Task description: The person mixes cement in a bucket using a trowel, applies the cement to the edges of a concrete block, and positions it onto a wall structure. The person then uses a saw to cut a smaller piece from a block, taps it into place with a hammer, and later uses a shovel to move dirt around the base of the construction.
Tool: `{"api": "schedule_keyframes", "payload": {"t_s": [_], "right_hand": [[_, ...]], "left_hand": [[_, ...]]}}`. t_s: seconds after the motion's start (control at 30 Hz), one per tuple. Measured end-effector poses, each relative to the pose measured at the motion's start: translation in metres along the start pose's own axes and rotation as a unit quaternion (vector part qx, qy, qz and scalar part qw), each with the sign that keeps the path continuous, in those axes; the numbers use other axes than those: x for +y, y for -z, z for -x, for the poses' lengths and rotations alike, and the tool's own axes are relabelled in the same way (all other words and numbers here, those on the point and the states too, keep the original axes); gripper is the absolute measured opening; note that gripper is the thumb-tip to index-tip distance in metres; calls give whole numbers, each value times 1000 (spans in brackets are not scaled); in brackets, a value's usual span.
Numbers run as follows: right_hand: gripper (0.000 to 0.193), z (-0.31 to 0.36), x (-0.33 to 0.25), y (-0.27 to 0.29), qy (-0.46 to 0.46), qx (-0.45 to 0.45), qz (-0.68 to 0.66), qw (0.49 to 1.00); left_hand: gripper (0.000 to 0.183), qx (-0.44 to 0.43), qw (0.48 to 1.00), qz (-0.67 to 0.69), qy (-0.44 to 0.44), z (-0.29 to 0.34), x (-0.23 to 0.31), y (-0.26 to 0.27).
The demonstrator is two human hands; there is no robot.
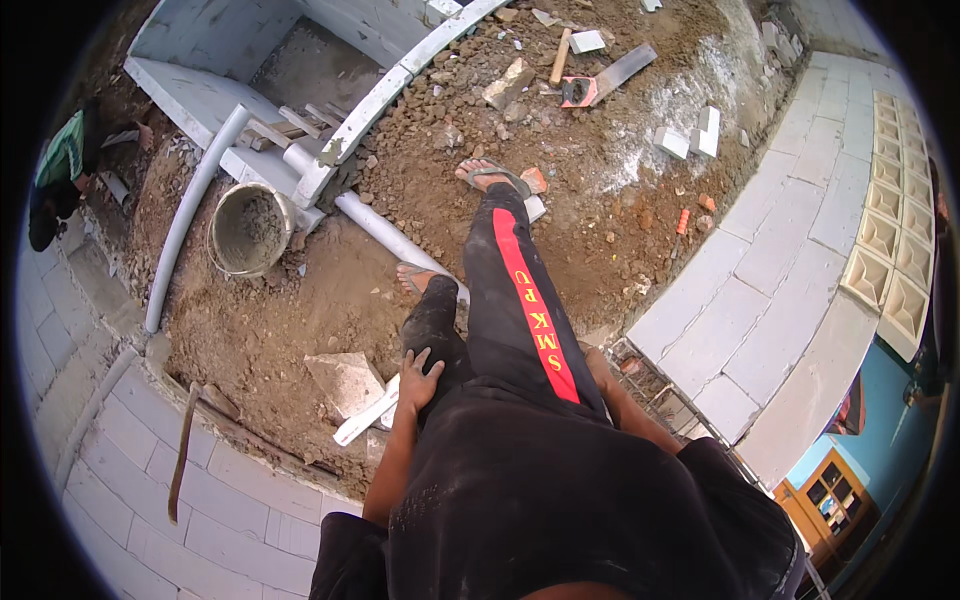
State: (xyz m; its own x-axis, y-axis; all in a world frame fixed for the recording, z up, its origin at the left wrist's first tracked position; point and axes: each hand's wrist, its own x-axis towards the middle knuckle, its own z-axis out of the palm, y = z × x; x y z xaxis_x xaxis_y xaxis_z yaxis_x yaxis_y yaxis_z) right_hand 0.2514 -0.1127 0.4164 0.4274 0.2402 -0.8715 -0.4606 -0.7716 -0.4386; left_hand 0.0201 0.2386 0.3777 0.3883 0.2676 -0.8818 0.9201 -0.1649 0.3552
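My left hand rests on my left thigh, fingers spread, holding nothing that I can see. A broken pale slab and a white strip lie on the soil beside that hand. My right hand is against the outer side of my right leg, and its fingers are hidden. Nearest to it is a wire or metal frame by the block wall. My sandalled feet stand on the dirt, next to a grey pipe and a piece of red brick.
A bucket of grey mortar stands at left, beside a long curved pipe. Ahead lie a handsaw, a hammer and white block offcuts. Block walls flank me. Another person is at far left.
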Motion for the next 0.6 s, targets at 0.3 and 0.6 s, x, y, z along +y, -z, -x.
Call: {"api": "schedule_keyframes", "payload": {"t_s": [0.3,0.6], "right_hand": [[34,-20,-238,27,225,165,60,958],[68,-115,-363,-28,400,15,528,749]], "left_hand": [[78,80,905,406,94,61,-34,-12],[76,19,765,577,286,80,12,-94]]}}
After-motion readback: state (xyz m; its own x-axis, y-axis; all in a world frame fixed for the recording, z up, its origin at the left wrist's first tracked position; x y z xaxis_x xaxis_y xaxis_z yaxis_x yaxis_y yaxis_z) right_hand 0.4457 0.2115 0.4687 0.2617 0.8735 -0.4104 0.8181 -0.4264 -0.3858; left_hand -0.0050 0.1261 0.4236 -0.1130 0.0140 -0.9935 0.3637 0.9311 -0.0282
